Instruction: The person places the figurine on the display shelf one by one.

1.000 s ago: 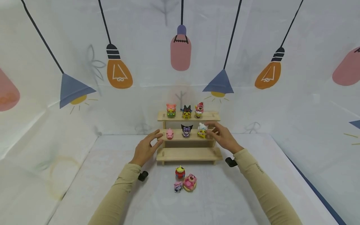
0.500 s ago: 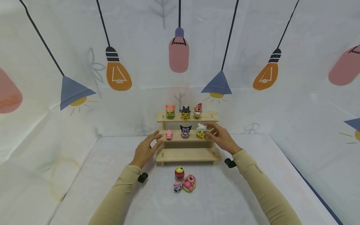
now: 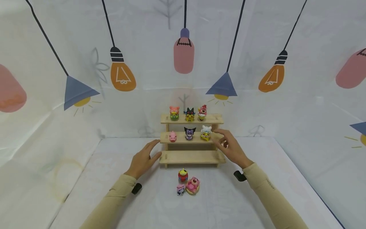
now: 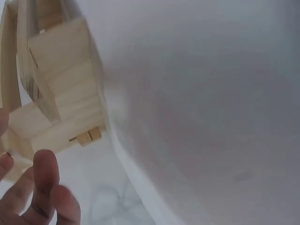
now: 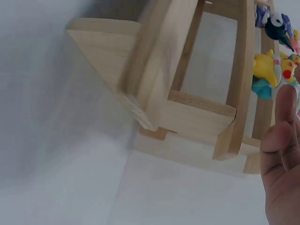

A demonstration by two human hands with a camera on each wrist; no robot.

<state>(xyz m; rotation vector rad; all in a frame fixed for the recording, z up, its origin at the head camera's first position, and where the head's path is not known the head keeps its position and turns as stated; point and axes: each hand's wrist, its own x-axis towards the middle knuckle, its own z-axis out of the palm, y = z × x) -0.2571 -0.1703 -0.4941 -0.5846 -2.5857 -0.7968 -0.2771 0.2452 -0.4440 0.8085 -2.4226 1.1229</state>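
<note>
A three-tier wooden display shelf [image 3: 192, 157] stands at the back of the table. On its middle tier sit a pink pig figure [image 3: 172, 136], a dark-eared purple figure [image 3: 189, 134] and a yellow figure with a white hood [image 3: 206, 133]. My right hand [image 3: 233, 149] is just right of the white-hooded figure, apart from it, with fingers loosely bent and holding nothing. By the shelf's left end my left hand [image 3: 142, 161] hovers with relaxed fingers, also holding nothing. Both wrist views show fingers close to the shelf's wooden sides.
The top tier carries a pink-and-green figure [image 3: 174, 113], a black-eared yellow figure [image 3: 190, 114] and a red-capped figure [image 3: 202, 113]. In front of the shelf lie a red-and-yellow figure [image 3: 183, 175], a small pink-grey figure [image 3: 180, 190] and a pink bear [image 3: 193, 185].
My right hand has let go of the white-hooded figure and drawn back to the right; the figure stays on the middle tier. My left hand has moved left and down from the shelf.
</note>
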